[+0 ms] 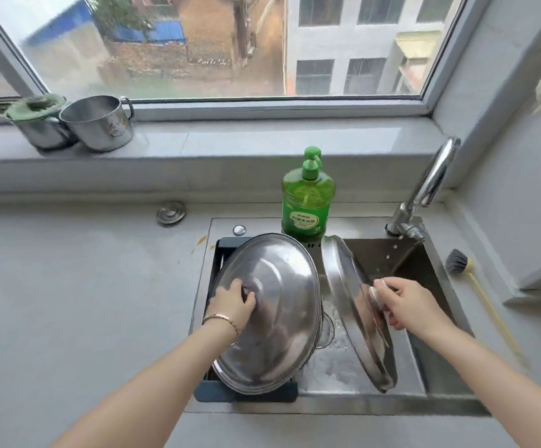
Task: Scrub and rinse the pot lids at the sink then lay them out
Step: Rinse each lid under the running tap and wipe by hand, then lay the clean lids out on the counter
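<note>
- Left hand (233, 302) grips the knob of a domed lid (282, 321) tilted over the sink's (359, 405) left side.
- Right hand (408, 305) grips an upright lid (343, 286) inside the sink.
- Green soap bottle (307, 205) behind the sink; brush (458, 261) to its right.

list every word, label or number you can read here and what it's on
"柠檬洗洁精", as best it reads: white band on the label of the green soap bottle.
Smaller print above and below that band: too blurred to read.
Coloured decal on the steel pot on the sill: too small to read.
Nothing else shows text.
</note>
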Motion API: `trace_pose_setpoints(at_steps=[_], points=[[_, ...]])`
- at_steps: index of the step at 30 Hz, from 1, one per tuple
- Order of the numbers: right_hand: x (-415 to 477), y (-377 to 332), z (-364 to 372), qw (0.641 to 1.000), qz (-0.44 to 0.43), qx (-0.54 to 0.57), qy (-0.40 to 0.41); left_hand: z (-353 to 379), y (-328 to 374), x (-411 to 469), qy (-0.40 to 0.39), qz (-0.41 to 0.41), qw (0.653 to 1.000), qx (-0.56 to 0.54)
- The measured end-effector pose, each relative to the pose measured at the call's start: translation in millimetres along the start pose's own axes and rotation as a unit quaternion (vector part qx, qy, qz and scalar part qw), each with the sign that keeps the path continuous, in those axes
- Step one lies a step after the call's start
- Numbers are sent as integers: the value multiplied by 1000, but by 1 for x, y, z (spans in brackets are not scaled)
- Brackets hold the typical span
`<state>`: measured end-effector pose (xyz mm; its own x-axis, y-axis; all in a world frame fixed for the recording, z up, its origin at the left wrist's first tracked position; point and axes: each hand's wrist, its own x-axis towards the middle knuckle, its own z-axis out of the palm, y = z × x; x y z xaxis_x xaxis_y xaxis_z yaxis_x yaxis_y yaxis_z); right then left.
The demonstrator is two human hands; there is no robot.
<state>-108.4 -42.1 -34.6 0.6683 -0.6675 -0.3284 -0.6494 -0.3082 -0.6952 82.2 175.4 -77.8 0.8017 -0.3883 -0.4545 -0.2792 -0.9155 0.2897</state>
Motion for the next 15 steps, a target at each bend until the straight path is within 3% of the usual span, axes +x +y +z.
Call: trace_pose_setpoints(at_steps=[5, 9, 15], points=[[-30, -17, 15, 997, 33, -23, 62, -17, -9, -2, 47, 73, 994, -64], [-46, -31, 14, 992, 25, -21, 126, -53, -12, -10, 108, 153, 965, -182], [-47, -48, 26, 992, 79, -21, 93, -92, -22, -31, 128, 163, 939, -274]])
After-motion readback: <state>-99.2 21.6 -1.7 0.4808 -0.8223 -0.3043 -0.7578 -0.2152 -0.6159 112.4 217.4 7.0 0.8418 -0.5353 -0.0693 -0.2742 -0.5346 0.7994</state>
